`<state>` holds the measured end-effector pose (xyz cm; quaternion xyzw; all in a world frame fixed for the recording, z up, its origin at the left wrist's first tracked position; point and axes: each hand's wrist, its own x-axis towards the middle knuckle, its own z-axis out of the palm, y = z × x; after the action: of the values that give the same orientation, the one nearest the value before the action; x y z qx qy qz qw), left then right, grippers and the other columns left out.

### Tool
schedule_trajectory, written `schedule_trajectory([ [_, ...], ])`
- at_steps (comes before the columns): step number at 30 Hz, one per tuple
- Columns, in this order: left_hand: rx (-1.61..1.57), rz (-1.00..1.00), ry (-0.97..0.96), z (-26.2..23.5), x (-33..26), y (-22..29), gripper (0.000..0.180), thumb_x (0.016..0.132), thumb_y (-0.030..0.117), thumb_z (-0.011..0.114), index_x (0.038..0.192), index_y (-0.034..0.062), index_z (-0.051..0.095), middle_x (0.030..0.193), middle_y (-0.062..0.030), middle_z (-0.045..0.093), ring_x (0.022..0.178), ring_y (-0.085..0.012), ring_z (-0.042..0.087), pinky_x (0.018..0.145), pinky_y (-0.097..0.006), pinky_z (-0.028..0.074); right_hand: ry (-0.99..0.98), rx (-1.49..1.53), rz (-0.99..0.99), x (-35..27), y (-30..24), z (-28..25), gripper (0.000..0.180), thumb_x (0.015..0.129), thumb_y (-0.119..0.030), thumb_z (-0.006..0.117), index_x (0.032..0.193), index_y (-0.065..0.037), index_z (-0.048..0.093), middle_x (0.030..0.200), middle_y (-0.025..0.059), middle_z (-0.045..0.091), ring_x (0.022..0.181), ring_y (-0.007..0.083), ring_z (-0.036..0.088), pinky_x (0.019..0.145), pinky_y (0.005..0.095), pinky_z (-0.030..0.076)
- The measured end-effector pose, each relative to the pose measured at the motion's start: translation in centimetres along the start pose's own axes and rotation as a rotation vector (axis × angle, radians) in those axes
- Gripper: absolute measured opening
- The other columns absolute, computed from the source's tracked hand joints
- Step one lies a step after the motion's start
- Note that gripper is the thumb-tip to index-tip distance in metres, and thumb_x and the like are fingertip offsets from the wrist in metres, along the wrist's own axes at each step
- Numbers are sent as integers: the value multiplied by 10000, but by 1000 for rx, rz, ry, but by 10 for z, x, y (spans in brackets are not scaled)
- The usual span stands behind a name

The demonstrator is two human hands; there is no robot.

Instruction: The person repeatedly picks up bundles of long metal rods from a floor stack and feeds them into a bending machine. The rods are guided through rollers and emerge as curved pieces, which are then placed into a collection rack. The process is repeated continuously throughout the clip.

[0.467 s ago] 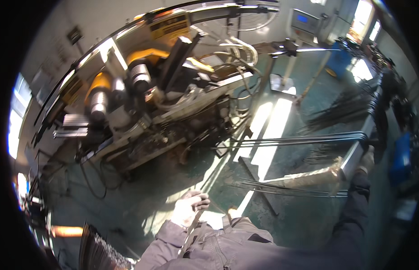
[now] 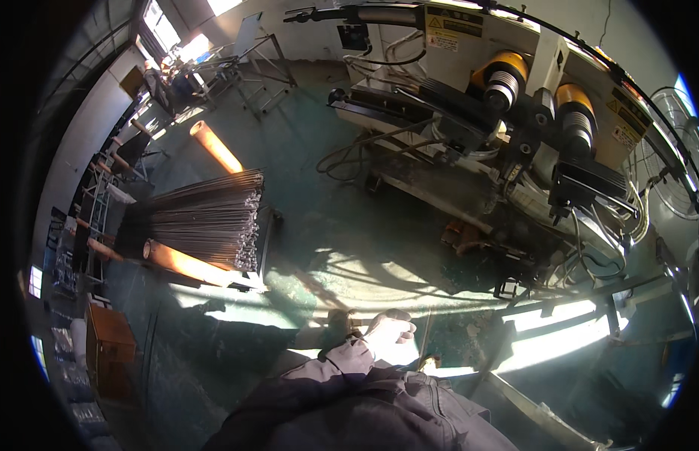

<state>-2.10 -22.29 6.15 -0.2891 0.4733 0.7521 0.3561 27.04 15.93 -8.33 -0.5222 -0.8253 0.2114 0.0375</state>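
One hand [image 2: 389,331] shows low in the head view, knuckles up and fingers curled loosely; whether it grips anything is not clear, and which hand it is I cannot tell, since only a dark sleeve [image 2: 349,357] leads to it. The other hand is out of sight. Nearest to it, a thin metal bar [image 2: 545,308] runs across just beyond the fingers; a bundle of thin rods [image 2: 206,222] lies well apart on the floor [image 2: 327,233]. My worry: cables [image 2: 349,154] trailing from the machine [image 2: 514,120] could snag a foot or a swung rod.
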Motion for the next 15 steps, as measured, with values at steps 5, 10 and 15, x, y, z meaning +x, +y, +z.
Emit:
schedule_trajectory([
  [5, -267, 156, -34, -150, -17, 58, 181, 979, 21, 759, 1153, -2, 715, 1184, -206, 751, 946, -373, 763, 764, -441, 639, -367, -138, 137, -52, -67, 82, 443, 917, -428, 724, 1187, -86, 808, 1238, 218, 788, 1144, 396, 758, 1002, 461, 576],
  [10, -181, 341, 270, -274, -68, 136, 342, 971, 100, 745, 1302, 31, 693, 1174, -164, 775, 1048, -317, 779, 898, -458, 646, -401, -123, -849, -50, -264, 170, 404, 892, -326, 795, 1166, -30, 784, 1075, 218, 802, 1044, 391, 782, 922, 456, 612],
  [15, -441, 495, 475, -407, -117, 196, 319, 949, 59, 767, 1245, 7, 661, 1026, -167, 766, 825, -243, 752, 704, -368, 614, -443, -45, -891, -119, -570, 189, 460, 928, -236, 833, 1324, -48, 692, 1154, 211, 800, 1072, 405, 778, 945, 474, 614],
])
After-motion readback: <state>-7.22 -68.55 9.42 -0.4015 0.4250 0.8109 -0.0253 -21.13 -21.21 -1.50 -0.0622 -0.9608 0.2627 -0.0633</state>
